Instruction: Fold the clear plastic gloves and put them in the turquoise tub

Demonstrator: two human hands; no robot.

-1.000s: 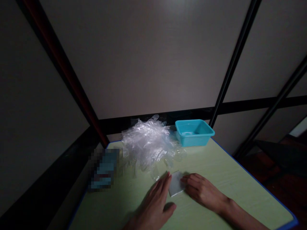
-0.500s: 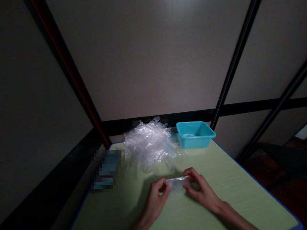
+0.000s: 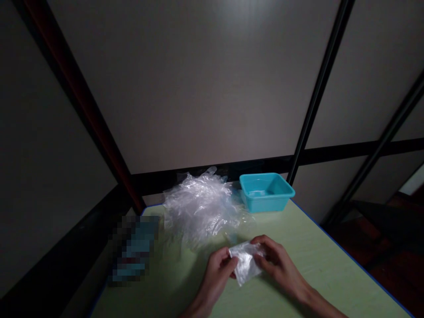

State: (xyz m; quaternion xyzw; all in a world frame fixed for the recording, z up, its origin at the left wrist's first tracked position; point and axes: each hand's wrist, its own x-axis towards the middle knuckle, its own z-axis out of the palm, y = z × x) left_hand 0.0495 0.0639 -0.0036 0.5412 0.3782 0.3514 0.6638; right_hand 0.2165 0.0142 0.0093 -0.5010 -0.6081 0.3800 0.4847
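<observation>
And here both sets of fingers, left hand (image 3: 212, 276) and right hand (image 3: 285, 267), pinch a seemingly folded clear plastic piece (image 3: 245, 263) this side of the turquoise basin (image 3: 267, 204), with the heaped plastic gloves (image 3: 202, 205) left of it loose, apparently unfolded.

Each hand (image 3: 219, 269) grips the clear plastic piece (image 3: 247, 261) between them.

A pixelated object (image 3: 135, 249) at left is unrecognizable. The bottom edge cuts off the green table (image 3: 308, 247) and both forearms (image 3: 318, 302). Folded clear plastic (image 3: 247, 264) partly hides fingers of the left hand (image 3: 217, 271) and right hand (image 3: 281, 267).
</observation>
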